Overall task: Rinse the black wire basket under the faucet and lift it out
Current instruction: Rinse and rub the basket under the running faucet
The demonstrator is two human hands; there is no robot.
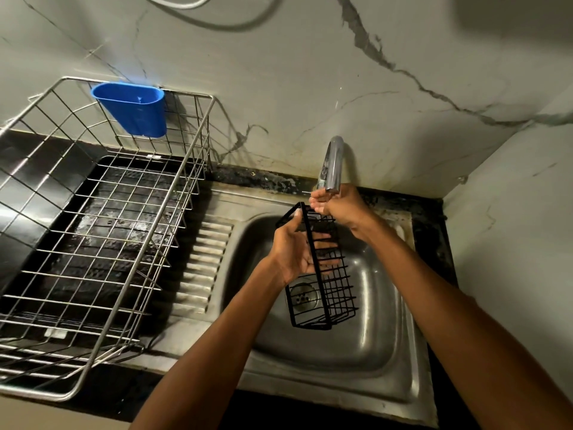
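Head view: the steel sink [356, 352] lies nearest, with the black wire basket [322, 274] held on end above its drain [303, 296]. The left hand [294, 248] grips the basket's upper part, thumb over the rim. Beyond it, the right hand [336, 203] is cupped at the faucet [331, 164] spout; whether it grips the spout cannot be told. To the left stands a wire dish rack [102, 228] carrying a blue cup [131, 108].
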